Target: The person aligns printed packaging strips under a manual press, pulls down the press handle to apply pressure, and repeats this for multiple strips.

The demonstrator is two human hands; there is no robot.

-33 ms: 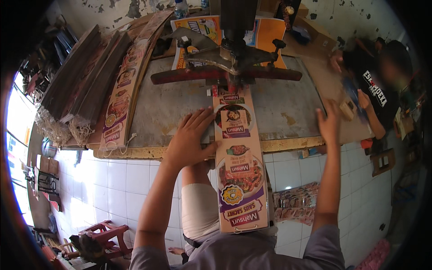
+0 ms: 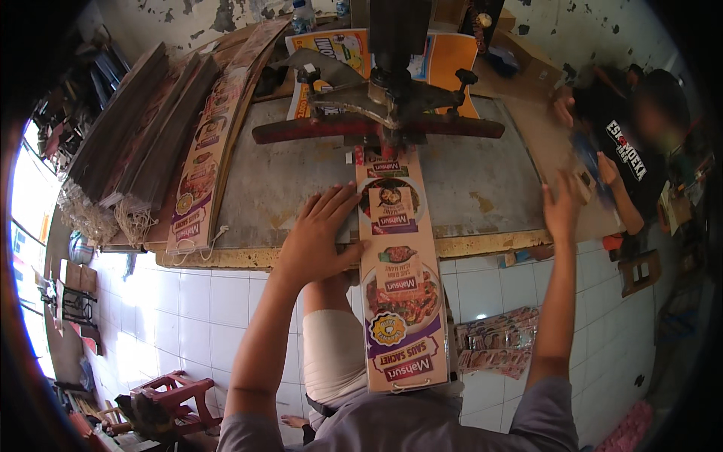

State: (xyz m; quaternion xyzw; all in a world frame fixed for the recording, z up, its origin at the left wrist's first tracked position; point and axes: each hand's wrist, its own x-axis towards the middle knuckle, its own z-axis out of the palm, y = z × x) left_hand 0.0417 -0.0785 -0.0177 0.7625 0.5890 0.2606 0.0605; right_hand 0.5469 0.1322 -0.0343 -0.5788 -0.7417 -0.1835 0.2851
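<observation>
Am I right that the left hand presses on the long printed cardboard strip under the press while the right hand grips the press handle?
Not quite. The head view shows the right hand open near the table edge, off the handle. The left hand does press on the printed cardboard strip under the press.

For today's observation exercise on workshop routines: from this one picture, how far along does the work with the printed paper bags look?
Done, apparently: a stack of flat printed bags lies at the table's left. In hand: the left hand presses one long printed bag whose far end sits under the press machine; the right hand rests open on the table, holding nothing. How many bags remain cannot be told.
</observation>
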